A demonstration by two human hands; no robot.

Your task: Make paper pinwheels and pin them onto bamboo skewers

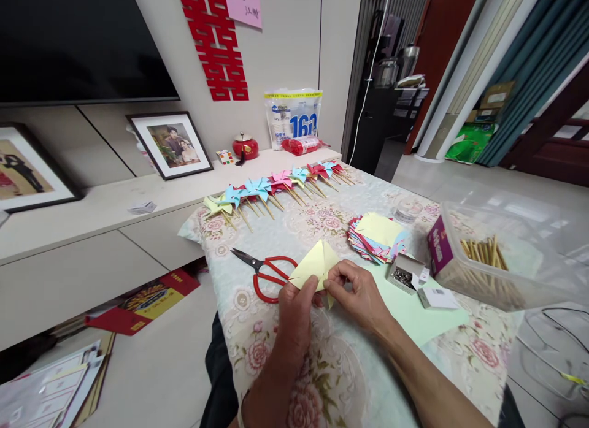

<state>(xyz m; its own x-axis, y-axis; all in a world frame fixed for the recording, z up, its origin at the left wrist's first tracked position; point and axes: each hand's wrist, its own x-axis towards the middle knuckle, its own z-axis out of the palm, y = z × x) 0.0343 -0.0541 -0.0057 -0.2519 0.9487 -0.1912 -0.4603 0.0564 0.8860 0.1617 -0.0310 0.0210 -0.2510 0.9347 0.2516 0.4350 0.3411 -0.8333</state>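
a home living room, wall-mounted television (78, 45), framed portraits (173, 145) on a low cabinet (99, 238), floral tablecloth (331, 222), teal curtain (529, 60)

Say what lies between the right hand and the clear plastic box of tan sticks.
An open grey cardboard box of metal pieces, a small white box and pale green paper, in the head view.

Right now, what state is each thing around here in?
Yellow paper: partly folded
Left hand: pinching the yellow paper
Right hand: pinching it too
Scissors: lying flat
Pinwheels: assembled, lying in a row
Paper stack: fanned out
Small box: open, metal pieces inside
Plastic tub: seemingly open, holding wooden sticks
Television: screen dark
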